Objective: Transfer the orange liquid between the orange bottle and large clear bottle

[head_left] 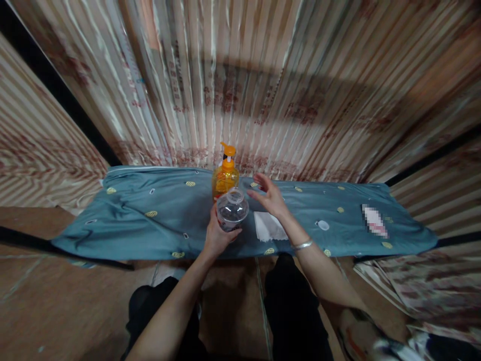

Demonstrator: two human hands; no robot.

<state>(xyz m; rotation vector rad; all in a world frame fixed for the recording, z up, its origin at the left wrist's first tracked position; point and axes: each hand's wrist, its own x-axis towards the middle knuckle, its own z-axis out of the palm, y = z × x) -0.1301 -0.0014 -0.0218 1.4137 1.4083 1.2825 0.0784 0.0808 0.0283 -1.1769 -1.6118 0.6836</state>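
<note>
My left hand [218, 234] is wrapped round a clear plastic bottle [232, 209], whose neck points up and shows no cap. Just behind the bottle stands a pump bottle [224, 181] of yellow-orange liquid with an orange pump head, upright on the cloth and partly hidden by the clear bottle. To the right of the clear bottle's neck, my right hand [268, 195] is raised with its fingers apart and nothing in them. A white tissue or cloth [267, 226] lies flat below my right wrist, partly covered by the forearm.
A blue-grey patterned cloth [143, 225] covers the long bench. Toward its right lie a pale round disc [322, 225] and a pixelated white-and-pink item [375, 221]. A striped curtain [255, 90] hangs behind, and black poles [63, 90] frame the sides.
</note>
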